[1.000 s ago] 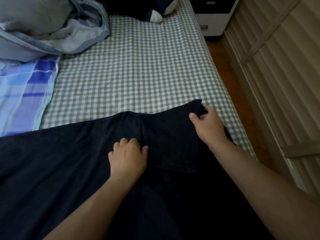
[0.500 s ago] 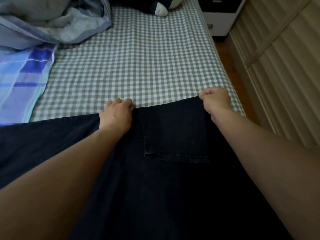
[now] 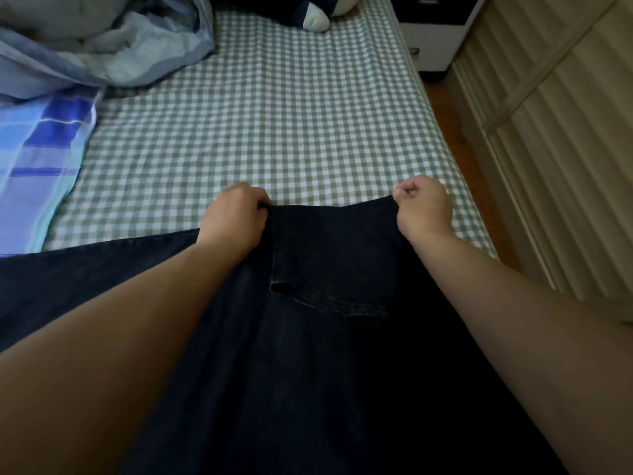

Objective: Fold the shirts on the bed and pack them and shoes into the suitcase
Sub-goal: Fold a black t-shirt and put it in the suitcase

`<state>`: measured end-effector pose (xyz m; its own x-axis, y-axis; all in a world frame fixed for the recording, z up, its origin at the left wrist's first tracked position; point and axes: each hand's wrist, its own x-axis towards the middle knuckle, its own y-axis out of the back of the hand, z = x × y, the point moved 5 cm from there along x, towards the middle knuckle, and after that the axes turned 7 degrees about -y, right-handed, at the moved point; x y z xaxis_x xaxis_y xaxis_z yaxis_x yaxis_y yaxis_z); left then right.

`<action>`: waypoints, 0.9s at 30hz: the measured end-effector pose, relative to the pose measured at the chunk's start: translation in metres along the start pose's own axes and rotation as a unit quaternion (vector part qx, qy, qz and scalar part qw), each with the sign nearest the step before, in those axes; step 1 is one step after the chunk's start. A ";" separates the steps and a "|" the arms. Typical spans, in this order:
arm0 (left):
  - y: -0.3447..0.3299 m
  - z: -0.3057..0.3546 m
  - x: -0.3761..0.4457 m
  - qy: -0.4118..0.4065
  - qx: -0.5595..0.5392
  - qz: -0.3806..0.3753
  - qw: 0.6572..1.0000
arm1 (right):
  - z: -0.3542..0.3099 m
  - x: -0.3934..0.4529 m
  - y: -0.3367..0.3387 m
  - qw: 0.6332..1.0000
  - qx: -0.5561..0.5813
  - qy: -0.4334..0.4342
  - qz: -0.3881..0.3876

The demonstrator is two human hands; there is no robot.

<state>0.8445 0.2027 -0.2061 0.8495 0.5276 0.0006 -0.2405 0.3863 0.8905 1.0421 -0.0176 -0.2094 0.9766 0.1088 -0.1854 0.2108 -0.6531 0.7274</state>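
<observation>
Both hands pinch the dark shirt's [image 3: 329,255] far edge, left hand [image 3: 236,214] and right hand [image 3: 424,209] near the bed's [image 3: 274,125] right edge; uneven pull risks a skewed fold.

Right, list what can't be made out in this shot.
Head view only:
- Left hand and right hand: fingertips curl under the dark garment edge, so each grip's contact is hidden.
- Garment: cut off by the bottom and left edges; arms cover parts.
- Plush toy: cut off by the top edge.
- Suitcase and shoes: not in view.
</observation>
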 end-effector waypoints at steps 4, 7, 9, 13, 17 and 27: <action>0.005 0.026 -0.024 -0.055 0.049 0.061 0.995 | -0.011 -0.016 0.010 0.993 -0.076 0.062 0.065; -0.007 0.067 -0.050 -0.192 0.031 0.058 0.979 | -0.029 -0.063 0.010 0.925 -0.200 0.282 0.156; -0.034 0.070 -0.059 -0.156 0.066 -0.066 0.983 | -0.021 -0.078 -0.014 0.890 -0.292 0.346 0.054; -0.065 0.039 -0.066 -0.068 0.189 -0.183 0.962 | 0.026 -0.039 -0.038 0.869 -0.427 0.227 -0.104; -0.066 0.041 -0.069 -0.015 0.216 -0.229 0.949 | 0.021 -0.029 -0.037 0.850 -0.481 0.186 -0.109; -0.020 0.093 -0.264 -0.094 0.101 -0.215 0.967 | 0.076 -0.221 0.047 0.868 -0.377 0.268 -0.182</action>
<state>0.6691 -0.0147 -0.1822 0.9254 0.1963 -0.3243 0.2353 0.3733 0.8974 0.8331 -0.1289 -0.1842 0.6762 0.6699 -0.3065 0.2800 0.1511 0.9480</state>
